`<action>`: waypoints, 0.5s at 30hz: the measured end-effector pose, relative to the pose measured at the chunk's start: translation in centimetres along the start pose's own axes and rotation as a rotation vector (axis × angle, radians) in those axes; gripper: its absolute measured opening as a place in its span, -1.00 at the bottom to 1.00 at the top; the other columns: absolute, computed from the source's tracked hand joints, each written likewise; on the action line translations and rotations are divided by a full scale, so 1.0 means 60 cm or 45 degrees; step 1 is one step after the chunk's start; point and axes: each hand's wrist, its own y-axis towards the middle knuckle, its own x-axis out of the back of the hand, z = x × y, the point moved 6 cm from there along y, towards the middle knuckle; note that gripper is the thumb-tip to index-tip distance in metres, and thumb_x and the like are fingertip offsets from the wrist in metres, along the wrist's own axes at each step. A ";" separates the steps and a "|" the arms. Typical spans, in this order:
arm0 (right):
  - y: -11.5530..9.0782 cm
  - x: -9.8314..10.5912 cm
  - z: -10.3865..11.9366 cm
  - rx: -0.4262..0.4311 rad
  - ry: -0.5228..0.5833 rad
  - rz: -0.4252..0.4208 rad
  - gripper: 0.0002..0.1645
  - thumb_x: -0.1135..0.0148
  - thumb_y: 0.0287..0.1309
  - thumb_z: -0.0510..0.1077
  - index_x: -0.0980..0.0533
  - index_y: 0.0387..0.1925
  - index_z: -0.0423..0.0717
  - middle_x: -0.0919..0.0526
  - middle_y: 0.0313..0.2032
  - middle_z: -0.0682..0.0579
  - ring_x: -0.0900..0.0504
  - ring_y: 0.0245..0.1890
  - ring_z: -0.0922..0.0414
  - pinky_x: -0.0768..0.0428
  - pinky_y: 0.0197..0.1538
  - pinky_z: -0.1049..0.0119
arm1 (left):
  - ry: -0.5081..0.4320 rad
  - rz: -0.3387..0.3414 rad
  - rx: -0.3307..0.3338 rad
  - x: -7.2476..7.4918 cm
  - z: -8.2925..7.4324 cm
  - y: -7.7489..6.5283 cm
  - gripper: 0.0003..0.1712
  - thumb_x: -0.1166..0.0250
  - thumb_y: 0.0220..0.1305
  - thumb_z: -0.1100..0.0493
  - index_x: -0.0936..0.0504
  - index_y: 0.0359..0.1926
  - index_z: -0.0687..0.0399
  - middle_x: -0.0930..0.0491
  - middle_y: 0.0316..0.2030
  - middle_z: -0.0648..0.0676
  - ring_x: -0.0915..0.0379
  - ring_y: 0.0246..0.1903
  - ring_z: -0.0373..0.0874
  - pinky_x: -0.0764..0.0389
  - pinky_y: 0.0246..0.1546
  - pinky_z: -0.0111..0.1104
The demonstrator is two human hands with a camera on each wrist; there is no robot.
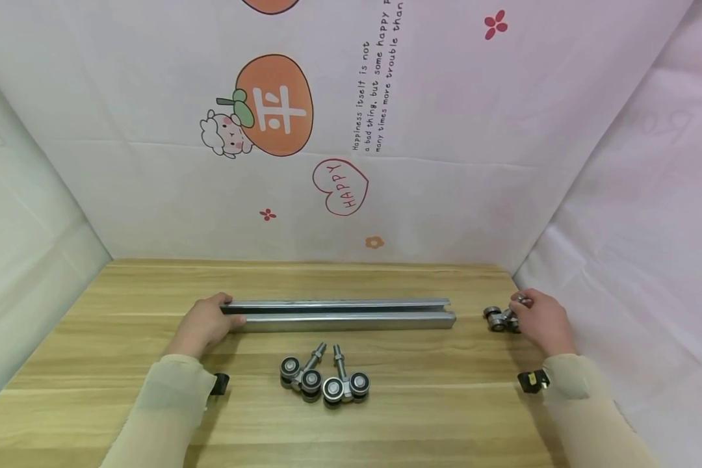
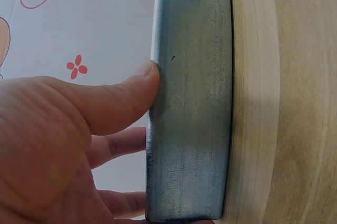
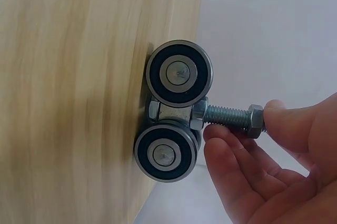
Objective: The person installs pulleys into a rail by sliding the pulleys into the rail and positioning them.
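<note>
Rail (image 1: 351, 323) lies crosswise on the table (image 1: 433, 416), its long slot facing up. The left hand (image 1: 206, 322) grips its left end, thumb against the near wall and fingers round the far side. Off the rail's right end, a little apart from it, the right hand (image 1: 543, 320) holds a trolley (image 3: 176, 112) near the table's right edge. Thumb and fingers pinch the tip of its bolt (image 3: 226, 116), close by a nut (image 3: 255, 121); the bolt points away from the wood, with the wheels at the other end. Whether those wheels touch the table is hard to tell.

In front of the rail, two more trolleys lie just beside each other, one on the left (image 1: 298, 378) and one on the right (image 1: 346, 388), their bolts leaning together toward the rail. Both arms wear pale sleeves (image 1: 158, 403), each with a small dark block (image 1: 532, 381) at the wrist. Behind the table hangs white cloth (image 1: 444, 195), printed with a red heart (image 1: 340, 187), flowers and a large orange fruit (image 1: 277, 104).
</note>
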 end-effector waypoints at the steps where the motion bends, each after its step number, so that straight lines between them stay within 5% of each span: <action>1: 0.001 -0.001 0.003 0.002 0.004 -0.002 -0.62 -0.06 0.46 -0.05 -0.52 0.06 -0.27 -0.61 -0.04 -0.33 -0.57 -0.15 -0.22 -0.50 -0.18 -0.09 | 0.001 -0.001 -0.001 0.001 0.000 0.000 -0.20 -0.29 0.36 -0.07 -0.28 0.40 0.37 -0.34 0.24 0.53 -0.25 0.21 0.49 -0.32 0.16 0.25; 15: 0.002 -0.035 0.046 0.047 0.036 -0.007 -0.63 -0.04 0.49 -0.07 -0.51 0.11 -0.25 -0.60 -0.01 -0.35 -0.59 -0.14 -0.21 -0.53 -0.20 -0.05 | 0.007 -0.001 -0.007 0.000 0.002 0.001 -0.20 -0.29 0.36 -0.07 -0.28 0.39 0.37 -0.33 0.24 0.55 -0.25 0.21 0.49 -0.32 0.15 0.24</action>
